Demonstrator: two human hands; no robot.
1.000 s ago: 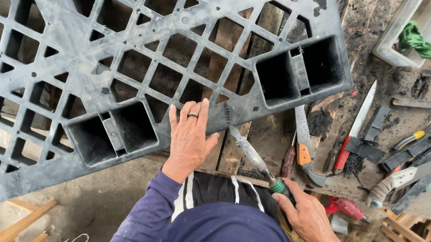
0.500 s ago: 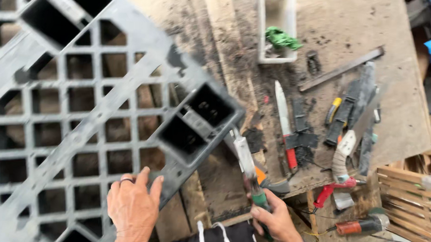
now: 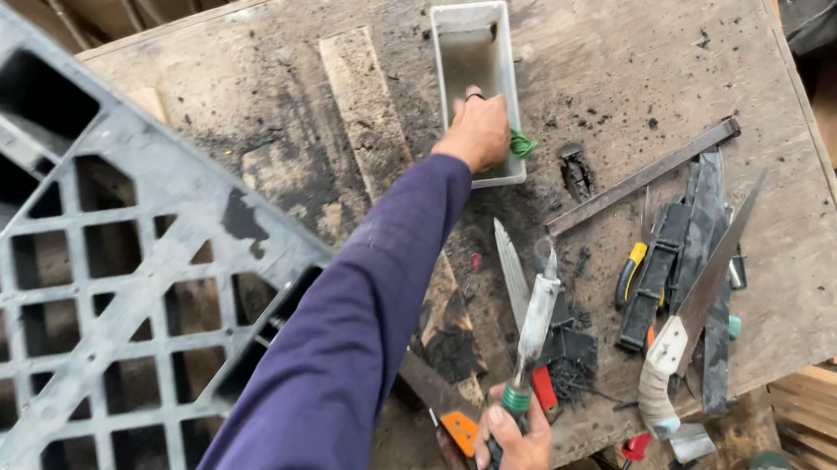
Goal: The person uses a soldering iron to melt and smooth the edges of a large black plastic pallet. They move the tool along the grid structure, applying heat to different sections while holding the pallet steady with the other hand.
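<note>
The grey rectangular tray (image 3: 478, 50) sits far on the scorched wooden worktop (image 3: 642, 65). The left hand (image 3: 480, 130) reaches into its near end, fingers curled down over a green scrap (image 3: 522, 145); whether they pinch it cannot be told. The right hand (image 3: 519, 454), near, has its fingers wrapped tight round a green-handled blade tool (image 3: 534, 334). Its upright tip stands close under the outstretched sleeve (image 3: 354, 338), which could snag or get cut. Loose knives (image 3: 706, 282) lie right; the grey plastic pallet (image 3: 97, 273) at left could slide.

Scorched wooden counter (image 3: 623, 54), cluttered.
Grey trough (image 3: 469, 35) under the left fingers (image 3: 473, 101); knives (image 3: 700, 296), pliers (image 3: 629, 272), metal bar (image 3: 645, 176) to their right; grey pallet (image 3: 97, 273) leftward.
</note>
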